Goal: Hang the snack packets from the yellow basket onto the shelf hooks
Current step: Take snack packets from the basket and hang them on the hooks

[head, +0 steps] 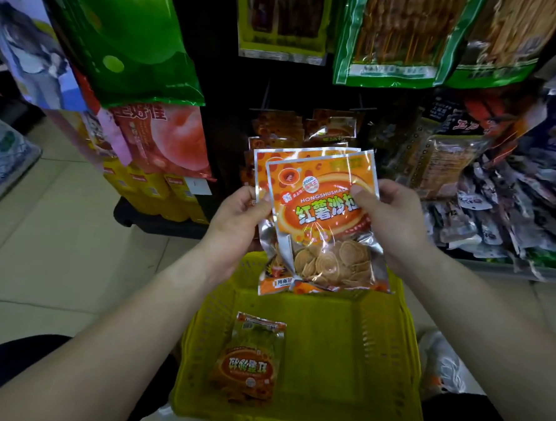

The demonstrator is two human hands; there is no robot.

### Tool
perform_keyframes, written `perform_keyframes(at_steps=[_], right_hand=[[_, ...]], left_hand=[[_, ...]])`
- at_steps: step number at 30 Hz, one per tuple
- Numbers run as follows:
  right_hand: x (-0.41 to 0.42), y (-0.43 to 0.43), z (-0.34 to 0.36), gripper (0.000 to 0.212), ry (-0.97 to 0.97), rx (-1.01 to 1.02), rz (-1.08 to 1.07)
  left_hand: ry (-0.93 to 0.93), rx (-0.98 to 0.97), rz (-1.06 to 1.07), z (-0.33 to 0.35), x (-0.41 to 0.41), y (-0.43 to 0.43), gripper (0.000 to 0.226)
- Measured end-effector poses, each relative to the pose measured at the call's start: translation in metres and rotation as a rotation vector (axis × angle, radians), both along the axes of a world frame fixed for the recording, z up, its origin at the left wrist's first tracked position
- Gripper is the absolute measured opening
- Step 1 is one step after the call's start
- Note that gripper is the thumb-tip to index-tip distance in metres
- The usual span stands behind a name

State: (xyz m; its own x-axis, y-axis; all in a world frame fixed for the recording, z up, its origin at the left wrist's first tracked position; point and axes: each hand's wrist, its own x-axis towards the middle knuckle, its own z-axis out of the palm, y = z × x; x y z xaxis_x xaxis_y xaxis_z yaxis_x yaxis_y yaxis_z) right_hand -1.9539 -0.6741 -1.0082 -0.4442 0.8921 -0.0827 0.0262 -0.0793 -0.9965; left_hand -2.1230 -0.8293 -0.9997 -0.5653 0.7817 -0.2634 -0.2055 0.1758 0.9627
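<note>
I hold two orange snack packets [321,219] stacked one behind the other, above the far end of the yellow basket [341,370]. My left hand [240,217] pinches their left edge. My right hand [390,217] grips the right edge with the thumb on the front packet. One more orange packet [249,358] lies upside down on the basket floor at the left. Behind the held packets, matching orange packets [307,130] hang on low shelf hooks [267,102].
Green packets [124,35] and skewer snack packets [394,35] hang overhead. Peach-print bags [164,138] hang at the left, and a bin of small dark packets [510,218] sits at the right. My shoe [443,363] rests beside the basket on the tiled floor.
</note>
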Motion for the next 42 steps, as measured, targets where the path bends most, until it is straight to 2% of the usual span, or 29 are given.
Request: perform_keyframes(at_steps=[3,6,9,12,17,21,24,27,30,32,34,37,42], right_hand=[[-0.004,-0.004,0.000,0.009,-0.015,-0.028,-0.027],[-0.006,-0.007,0.002,0.010,-0.029,-0.006,-0.084],[-0.009,-0.012,0.003,0.012,-0.034,-0.015,-0.124],[-0.013,-0.017,0.003,0.014,-0.032,-0.005,-0.147],[-0.006,-0.014,0.000,0.028,-0.094,-0.005,-0.101],[0.008,-0.015,-0.003,0.014,-0.136,-0.041,0.034],[0.018,-0.017,-0.005,0.019,-0.180,-0.040,0.031],[0.031,-0.015,-0.010,0.014,-0.248,-0.023,0.015],[0.045,-0.007,-0.012,0.021,-0.322,0.052,0.005],[0.054,0.006,-0.007,0.018,-0.350,0.152,-0.017],[0.061,0.025,0.001,0.008,-0.358,0.252,-0.046],[0.062,0.057,0.006,0.014,-0.417,0.362,-0.065],[0.031,0.100,-0.020,0.022,-0.507,0.401,-0.070]], left_hand=[[-0.012,-0.011,0.019,0.001,0.004,0.001,0.015],[-0.036,-0.004,0.047,0.005,0.008,0.001,0.026],[0.055,0.056,0.013,0.006,0.015,0.000,0.033],[0.145,0.090,0.049,0.001,0.020,0.000,0.022],[0.178,0.061,0.107,-0.004,0.014,0.005,0.015],[0.178,0.001,0.093,-0.006,0.015,0.008,0.017],[0.147,-0.040,0.067,-0.009,0.023,0.009,0.014],[0.132,-0.059,0.008,-0.014,0.035,0.011,0.012],[0.121,-0.091,-0.062,-0.019,0.045,0.019,0.013],[0.131,-0.102,-0.071,-0.020,0.042,0.024,0.009],[0.188,-0.132,-0.064,-0.019,0.032,0.028,0.020],[0.226,-0.182,-0.031,-0.022,0.011,0.031,0.026],[0.249,-0.307,-0.028,-0.047,-0.010,0.039,0.024]])
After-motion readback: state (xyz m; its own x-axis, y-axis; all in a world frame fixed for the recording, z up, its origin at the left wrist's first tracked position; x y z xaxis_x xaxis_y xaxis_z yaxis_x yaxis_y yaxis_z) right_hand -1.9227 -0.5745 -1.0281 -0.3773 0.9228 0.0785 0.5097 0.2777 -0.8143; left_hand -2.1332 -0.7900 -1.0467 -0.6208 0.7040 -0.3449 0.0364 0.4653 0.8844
